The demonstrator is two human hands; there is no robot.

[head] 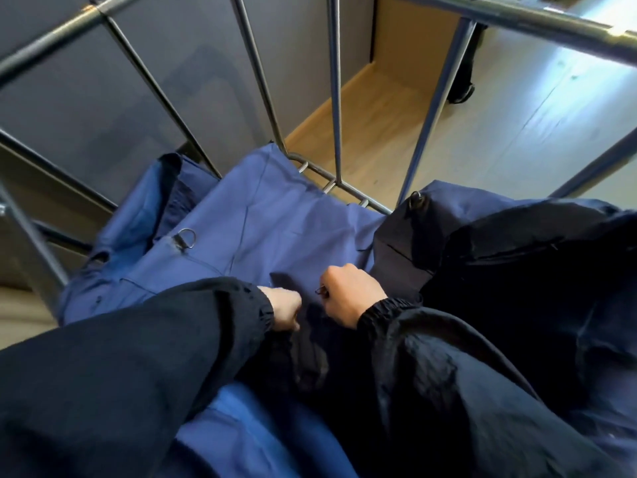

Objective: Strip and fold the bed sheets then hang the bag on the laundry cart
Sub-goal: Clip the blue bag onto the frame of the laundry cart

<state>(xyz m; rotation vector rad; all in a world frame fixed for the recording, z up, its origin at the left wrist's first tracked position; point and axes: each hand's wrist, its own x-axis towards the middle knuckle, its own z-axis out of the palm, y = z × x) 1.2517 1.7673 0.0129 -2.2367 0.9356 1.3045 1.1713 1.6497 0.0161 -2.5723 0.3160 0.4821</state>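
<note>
The blue bag [275, 215] lies loose and wrinkled inside the metal laundry cart [335, 81]. Its far edge rests over the cart's low far rail. A D-ring [188, 237] on a dark strap lies on its left part.

Black jacket sleeves [120, 357] (gathered elastic cuffs [379, 310]).

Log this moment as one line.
left hand: grips blue bag | right hand: pinches metal ring | bag: slumped inside cart frame
</note>
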